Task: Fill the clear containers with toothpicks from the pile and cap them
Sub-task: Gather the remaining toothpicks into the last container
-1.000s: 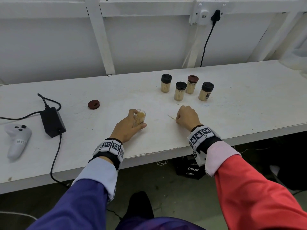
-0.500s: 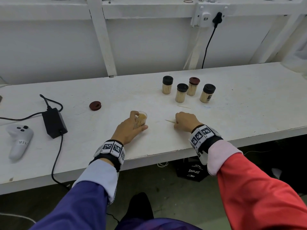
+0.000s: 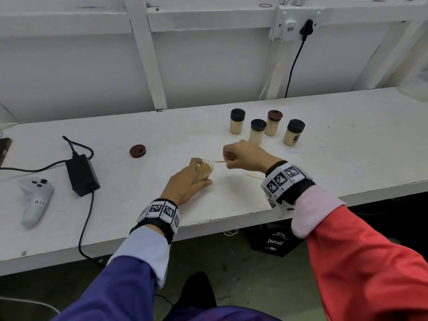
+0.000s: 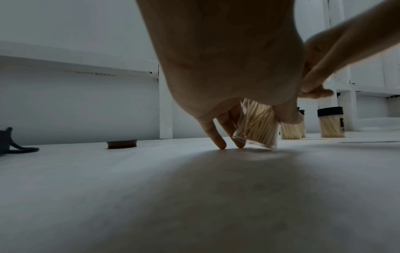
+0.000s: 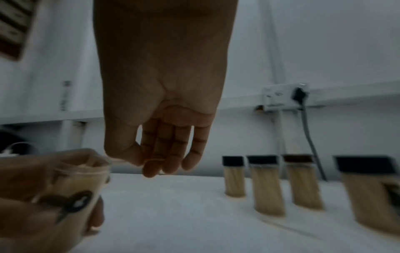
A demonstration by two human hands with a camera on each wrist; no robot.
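Head view: left hand (image 3: 185,185) gripping open clear container (image 3: 203,170) of toothpicks, tilted on worktop (image 3: 139,200); right hand (image 3: 245,156) pinching single toothpick (image 3: 219,161) just beside container mouth. Loose cap (image 3: 137,151) lying well left.

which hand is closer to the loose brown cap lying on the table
Left. The left hand, gripping the open container, sits just right of the brown cap; the right hand, pinching a toothpick, is farther right, beyond the container.

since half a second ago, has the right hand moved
Yes. The right hand has lifted off the table and swung left toward the open container, pinching a toothpick; it now sits just in front of the capped containers.
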